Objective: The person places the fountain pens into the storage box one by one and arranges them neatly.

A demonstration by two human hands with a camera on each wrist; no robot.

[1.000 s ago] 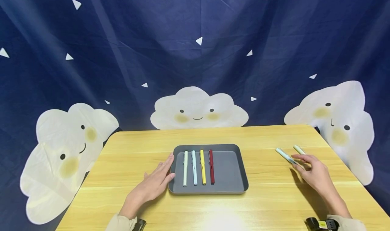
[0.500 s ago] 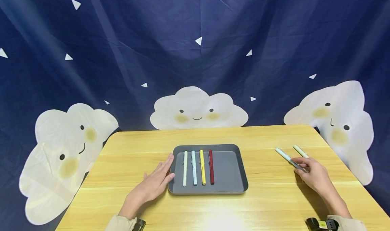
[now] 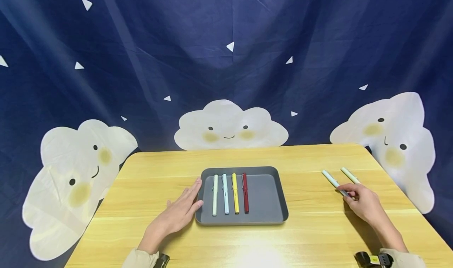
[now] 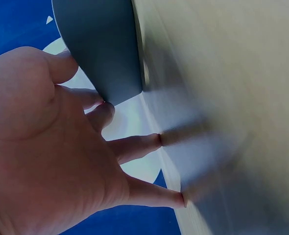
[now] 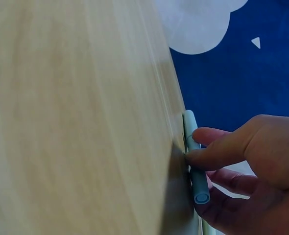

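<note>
Dark-blue cloth backdrop [image 3: 226,71] with white cloud shapes hangs behind a pale wood-grain table [image 3: 304,236]. On it: a dark-grey, round-cornered rectangular tray [image 3: 265,197]. Left hand [image 3: 177,215]: spread wide, gripping nothing, touching the tray's left side. Right hand [image 3: 364,205]: narrow grip, thumb and fingers pinching a slim light-blue pen [image 3: 330,178] at the tabletop, well right of the tray; cannot tell if lifted. Pale-green pen [image 3: 349,175] lies just beside. In tray, left to right: whitish-green pen [image 3: 215,195], pale-blue pen [image 3: 225,195], yellow pen [image 3: 235,195], dark-red pen [image 3: 245,195].
</note>
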